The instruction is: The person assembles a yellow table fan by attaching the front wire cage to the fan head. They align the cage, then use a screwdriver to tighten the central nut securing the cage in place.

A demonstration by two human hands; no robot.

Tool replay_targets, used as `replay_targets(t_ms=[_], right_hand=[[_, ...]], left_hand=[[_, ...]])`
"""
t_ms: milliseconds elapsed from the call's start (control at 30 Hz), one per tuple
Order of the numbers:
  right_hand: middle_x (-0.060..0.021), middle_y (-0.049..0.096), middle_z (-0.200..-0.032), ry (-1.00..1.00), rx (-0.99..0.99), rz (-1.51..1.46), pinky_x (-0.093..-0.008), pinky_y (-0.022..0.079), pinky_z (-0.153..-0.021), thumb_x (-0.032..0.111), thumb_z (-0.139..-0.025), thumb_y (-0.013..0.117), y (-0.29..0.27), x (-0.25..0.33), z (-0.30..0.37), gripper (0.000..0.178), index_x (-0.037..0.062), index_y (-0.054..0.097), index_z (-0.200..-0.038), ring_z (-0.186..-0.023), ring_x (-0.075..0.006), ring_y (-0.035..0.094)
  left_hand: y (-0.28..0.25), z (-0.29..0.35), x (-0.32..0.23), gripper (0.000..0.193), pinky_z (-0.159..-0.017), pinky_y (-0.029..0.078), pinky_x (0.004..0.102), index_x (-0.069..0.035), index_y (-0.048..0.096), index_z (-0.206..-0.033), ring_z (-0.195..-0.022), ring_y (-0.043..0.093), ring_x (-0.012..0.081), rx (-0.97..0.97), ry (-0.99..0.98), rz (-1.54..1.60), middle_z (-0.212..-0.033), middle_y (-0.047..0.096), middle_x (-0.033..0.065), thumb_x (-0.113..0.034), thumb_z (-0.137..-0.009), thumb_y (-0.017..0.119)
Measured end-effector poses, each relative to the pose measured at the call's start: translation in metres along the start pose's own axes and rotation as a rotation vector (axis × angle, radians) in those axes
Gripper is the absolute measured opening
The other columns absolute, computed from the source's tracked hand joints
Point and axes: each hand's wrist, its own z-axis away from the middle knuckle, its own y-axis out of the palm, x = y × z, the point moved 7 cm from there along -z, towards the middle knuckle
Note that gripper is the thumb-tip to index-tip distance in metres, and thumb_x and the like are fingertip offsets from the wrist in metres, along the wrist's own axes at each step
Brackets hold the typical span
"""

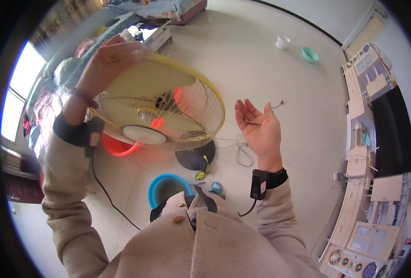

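Note:
A standing fan (143,116) with a pale yellow rim, a wire guard and a round white centre cap rises in front of me on a dark round base (195,155). Up at the guard's far left rim is my left hand (115,58); its fingers curl against the edge, the tips blurred by motion. My right hand (261,127) is raised to the right of the fan, palm up, fingers loosely spread. Across those fingers lies a small thin dark piece (251,123), too small to name. Orange-red patches show through the wires.
A blue basin (152,194) stands by my lap, and a red basin (117,147) sits behind the fan. A pale cable (242,155) trails over the tiles. Beside the base lies a dark and yellow cloth (203,169). Cabinets (349,208) line the right wall.

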Motion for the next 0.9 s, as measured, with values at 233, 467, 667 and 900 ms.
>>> replay_targets(t_ms=[233,467,667,900], right_hand=[[-0.0228,0.053,-0.125,-0.092,0.154,0.053,-0.0393,0.046,-0.105,0.027,-0.103,0.043,-0.039,0.000,0.019,0.045,-0.0119,0.047,-0.125,-0.121,-0.0324,0.051],[-0.0018,0.058,-0.085,0.190,-0.254,0.207,-0.0229,0.043,-0.058,0.017,-0.099,0.052,-0.185,-0.071,0.026,0.026,-0.0011,0.057,-0.117,-0.072,-0.0107,0.052],[0.0054,0.053,-0.072,-0.015,-0.245,0.835,-0.0219,0.032,-0.052,0.017,-0.096,0.057,-0.191,-0.085,0.019,0.024,-0.0002,0.065,-0.110,-0.060,-0.0050,0.040],[0.0087,0.049,-0.067,-0.297,-0.179,1.300,-0.0240,0.034,-0.052,0.015,-0.091,0.066,-0.165,-0.106,-0.032,0.019,0.0003,0.072,-0.100,-0.060,-0.0035,0.042]], left_hand=[[0.004,-0.004,0.008,0.027,-0.077,0.046,0.0233,-0.005,0.068,-0.116,-0.090,0.055,0.0068,0.059,0.026,0.105,-0.095,0.053,-0.0008,-0.014,-0.092,0.066],[0.003,-0.008,0.006,0.025,-0.076,0.045,0.0222,-0.008,0.068,-0.117,-0.088,0.055,0.0063,0.070,0.024,-0.075,-0.091,0.052,-0.0012,-0.019,-0.095,0.063],[-0.002,-0.007,-0.004,0.036,-0.084,0.052,0.0290,-0.008,0.071,-0.112,-0.090,0.065,0.0131,0.041,-0.110,-0.014,-0.101,0.073,0.0087,-0.031,-0.086,0.074],[-0.007,-0.010,-0.011,0.030,-0.082,0.052,0.0278,-0.009,0.071,-0.112,-0.091,0.067,0.0163,0.063,0.047,-0.061,-0.103,0.072,0.0117,-0.028,-0.089,0.068]])
